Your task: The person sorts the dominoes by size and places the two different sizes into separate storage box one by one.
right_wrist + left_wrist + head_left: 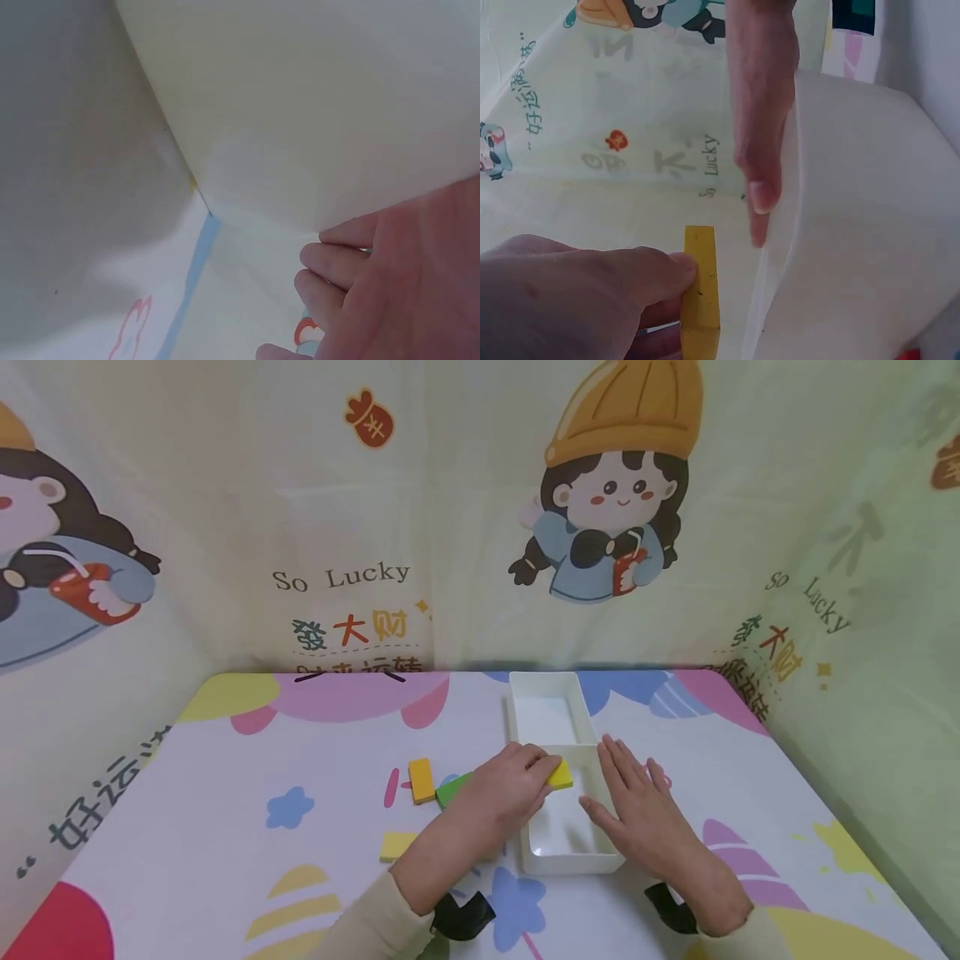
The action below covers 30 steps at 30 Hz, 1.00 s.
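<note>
My left hand [504,787] pinches a yellow block [560,775] between thumb and fingers, over the left side of the near white box [573,862]. In the left wrist view the yellow block [700,292] stands upright beside the box's wall [855,217]. My right hand [645,810] lies along the box's right rim with its fingers straight. The right wrist view shows that hand [405,285] against the white outer wall [300,112]. Left of the box, a green block [452,789] is partly hidden behind my left hand.
An orange block [422,780] stands left of the green one, and a pale yellow block [397,846] sits nearer, partly behind the left forearm. A second white box [551,718] adjoins the near box at its far end. A printed cloth wall [465,527] rises behind the table.
</note>
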Motion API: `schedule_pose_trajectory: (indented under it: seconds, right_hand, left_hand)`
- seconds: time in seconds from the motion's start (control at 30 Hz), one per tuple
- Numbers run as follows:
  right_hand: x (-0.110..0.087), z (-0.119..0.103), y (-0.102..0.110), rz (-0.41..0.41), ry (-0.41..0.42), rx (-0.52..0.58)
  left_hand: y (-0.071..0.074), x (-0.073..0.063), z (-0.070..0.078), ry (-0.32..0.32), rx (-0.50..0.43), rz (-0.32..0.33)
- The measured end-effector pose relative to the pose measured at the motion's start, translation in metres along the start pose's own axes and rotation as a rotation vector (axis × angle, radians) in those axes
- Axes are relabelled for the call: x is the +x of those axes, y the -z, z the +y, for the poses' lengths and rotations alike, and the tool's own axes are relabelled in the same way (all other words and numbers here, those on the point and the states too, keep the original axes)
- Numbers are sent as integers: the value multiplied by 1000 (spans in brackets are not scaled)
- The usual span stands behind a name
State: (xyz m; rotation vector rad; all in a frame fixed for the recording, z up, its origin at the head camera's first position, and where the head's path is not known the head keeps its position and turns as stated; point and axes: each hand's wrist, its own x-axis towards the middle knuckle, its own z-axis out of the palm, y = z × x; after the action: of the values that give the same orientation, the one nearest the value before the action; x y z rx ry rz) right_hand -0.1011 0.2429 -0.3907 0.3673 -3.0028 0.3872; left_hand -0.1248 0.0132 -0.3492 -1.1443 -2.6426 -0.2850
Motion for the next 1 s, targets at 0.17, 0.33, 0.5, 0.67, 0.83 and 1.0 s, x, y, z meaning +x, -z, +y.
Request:
schedule_pose_trajectory:
  seconds: [0.17, 0.33, 0.5, 0.67, 0.83, 1.0]
  right_hand:
    - [-2, 0, -2, 0, 3, 2]
    - [-2, 0, -3, 25, 29, -1]
    - [-1, -1, -3, 28, 37, -6]
    - [-1, -1, -2, 6, 24, -4]
    - [-1, 0, 0, 1, 31, 4]
    - [-1, 4, 5, 16, 49, 42]
  left_hand:
    - [-7, 2, 6, -21, 33, 1]
    - [-10, 2, 6, -41, 59, -14]
    - [-12, 6, 10, -85, 85, -35]
    - [-15, 10, 15, -121, 149, -86]
    - [-16, 13, 18, -124, 189, -154]
    - [-17, 17, 23, -112, 135, -246]
